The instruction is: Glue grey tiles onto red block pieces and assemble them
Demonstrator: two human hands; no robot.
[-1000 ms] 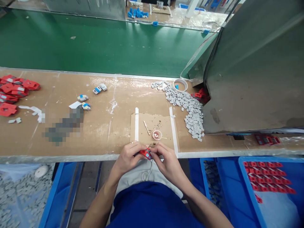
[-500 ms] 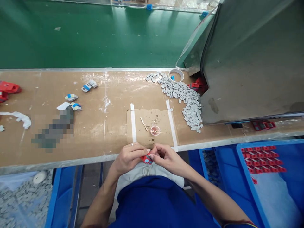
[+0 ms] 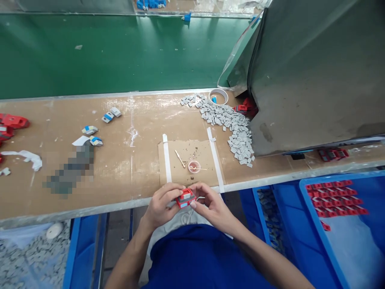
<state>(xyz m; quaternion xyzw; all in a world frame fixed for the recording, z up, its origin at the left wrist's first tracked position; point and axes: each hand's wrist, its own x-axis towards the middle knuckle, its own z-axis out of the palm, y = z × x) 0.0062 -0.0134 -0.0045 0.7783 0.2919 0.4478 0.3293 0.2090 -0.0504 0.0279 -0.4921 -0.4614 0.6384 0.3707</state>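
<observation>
We hold a small red part [image 3: 185, 197] between both hands, left hand [image 3: 164, 202] and right hand [image 3: 209, 204] closed around it at the table's [image 3: 126, 160] near edge. Just beyond lie a little pink cup [image 3: 194, 166] and a stick [image 3: 180, 158]. Grey pieces [image 3: 233, 126] pile to the far right beside a tape roll [image 3: 218, 96]. A patch on the left is blurred. The blue bin [image 3: 339, 233] holds red parts.

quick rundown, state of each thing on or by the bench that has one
red part: held off the bench in both hands
left hand: gripping the red part
right hand: pinching the red part
grey chips: loose pile on the bench
tape roll: lying flat
pink cap: open side up
blue bin: holds rows of red parts
</observation>
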